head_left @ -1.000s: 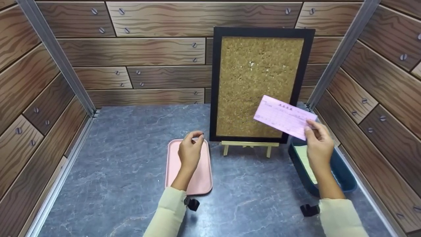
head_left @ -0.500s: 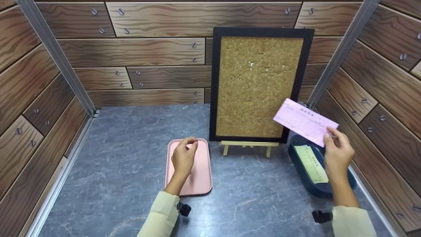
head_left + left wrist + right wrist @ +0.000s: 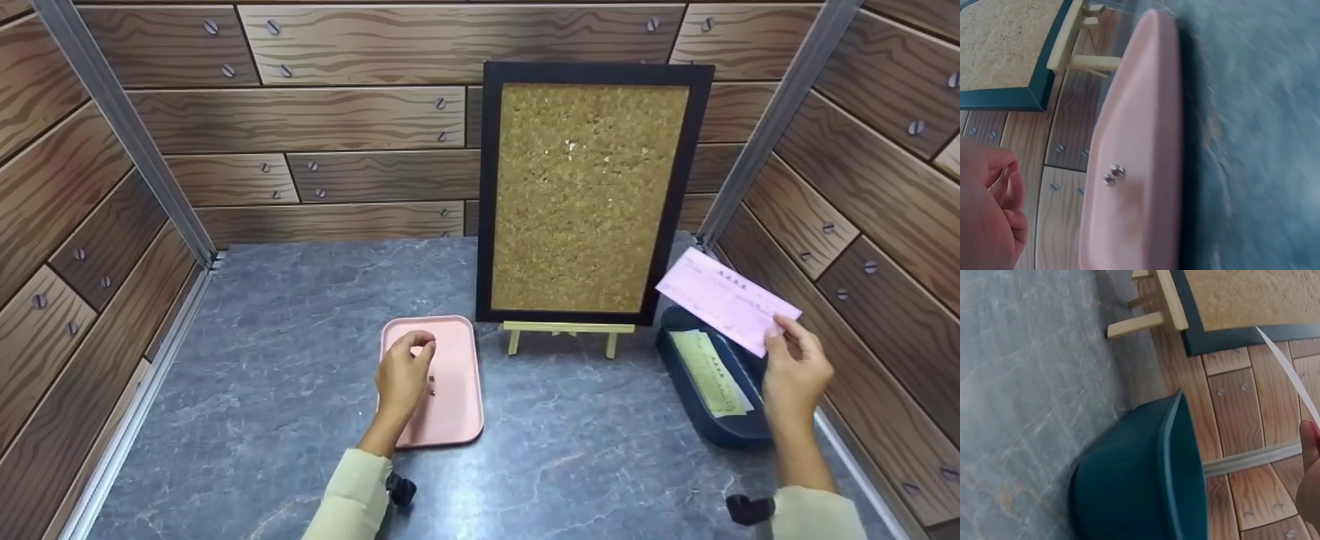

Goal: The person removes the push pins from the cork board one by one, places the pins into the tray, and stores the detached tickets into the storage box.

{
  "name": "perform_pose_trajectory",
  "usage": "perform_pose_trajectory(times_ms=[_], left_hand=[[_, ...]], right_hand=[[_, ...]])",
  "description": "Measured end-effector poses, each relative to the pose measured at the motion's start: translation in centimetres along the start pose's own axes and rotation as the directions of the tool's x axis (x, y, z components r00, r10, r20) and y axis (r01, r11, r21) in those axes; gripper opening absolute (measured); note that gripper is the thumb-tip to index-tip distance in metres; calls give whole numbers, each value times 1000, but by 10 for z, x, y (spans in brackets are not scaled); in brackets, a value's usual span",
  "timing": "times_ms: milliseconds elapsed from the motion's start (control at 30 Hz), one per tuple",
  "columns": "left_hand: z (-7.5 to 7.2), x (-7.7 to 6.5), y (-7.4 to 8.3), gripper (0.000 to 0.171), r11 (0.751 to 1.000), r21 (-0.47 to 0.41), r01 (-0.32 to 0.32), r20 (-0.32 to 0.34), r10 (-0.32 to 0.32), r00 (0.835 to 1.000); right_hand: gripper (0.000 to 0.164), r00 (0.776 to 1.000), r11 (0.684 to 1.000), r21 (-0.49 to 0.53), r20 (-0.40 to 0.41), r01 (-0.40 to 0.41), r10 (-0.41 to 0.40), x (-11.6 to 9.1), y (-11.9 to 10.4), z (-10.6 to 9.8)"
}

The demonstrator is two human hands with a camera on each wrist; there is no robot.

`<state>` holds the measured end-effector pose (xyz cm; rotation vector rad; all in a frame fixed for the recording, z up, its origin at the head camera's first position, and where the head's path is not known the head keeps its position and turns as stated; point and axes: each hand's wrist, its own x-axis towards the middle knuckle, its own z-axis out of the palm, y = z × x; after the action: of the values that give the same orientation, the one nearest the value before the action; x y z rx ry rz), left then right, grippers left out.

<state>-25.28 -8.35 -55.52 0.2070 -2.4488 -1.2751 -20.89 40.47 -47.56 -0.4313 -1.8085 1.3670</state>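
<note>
My right hand (image 3: 799, 371) pinches a pink paper slip (image 3: 727, 300) with printed lines by its lower right corner. It holds the slip above the dark blue bin (image 3: 694, 409), where yellow-green paper slips (image 3: 709, 375) lie. The right wrist view shows the slip (image 3: 1286, 368) edge-on, beyond the bin wall (image 3: 1123, 478). My left hand (image 3: 401, 375) hovers over the pink tray (image 3: 457, 420), index finger and thumb tips together; I cannot tell whether something small sits between them. Two small shiny thumbtacks (image 3: 1118, 170) lie on the tray, near my left hand's fingers (image 3: 1013, 191).
A black-framed corkboard (image 3: 589, 202) with a few white specks stands on a small wooden easel (image 3: 568, 328) at the back. Wood-patterned walls (image 3: 375, 45) enclose the grey marbled table (image 3: 300, 315). The bin stands near the right wall.
My right hand has carried the pink slip right and down, away from the corkboard to the bin. My left hand has drawn back left and nearer over the tray, uncovering the thumbtacks.
</note>
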Motion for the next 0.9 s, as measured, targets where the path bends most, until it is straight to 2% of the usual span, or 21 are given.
perform_pose_trajectory(times_ms=[100, 267, 567, 900], left_hand=[[0, -1, -5, 8, 1000, 26, 0, 6, 0, 1000], [-4, -2, -13, 7, 998, 44, 35, 51, -37, 998], [-7, -9, -27, 5, 995, 89, 51, 55, -56, 997], [-7, -15, -33, 5, 986, 161, 38, 78, -51, 996]], right_hand=[[32, 1000, 999, -18, -5, -26, 26, 0, 9, -6], [31, 997, 996, -51, -8, -73, 72, 0, 31, -15], [32, 991, 983, -129, -13, -131, 131, -3, 48, -24], [32, 991, 939, -316, -13, -133, 136, -9, 64, -31]])
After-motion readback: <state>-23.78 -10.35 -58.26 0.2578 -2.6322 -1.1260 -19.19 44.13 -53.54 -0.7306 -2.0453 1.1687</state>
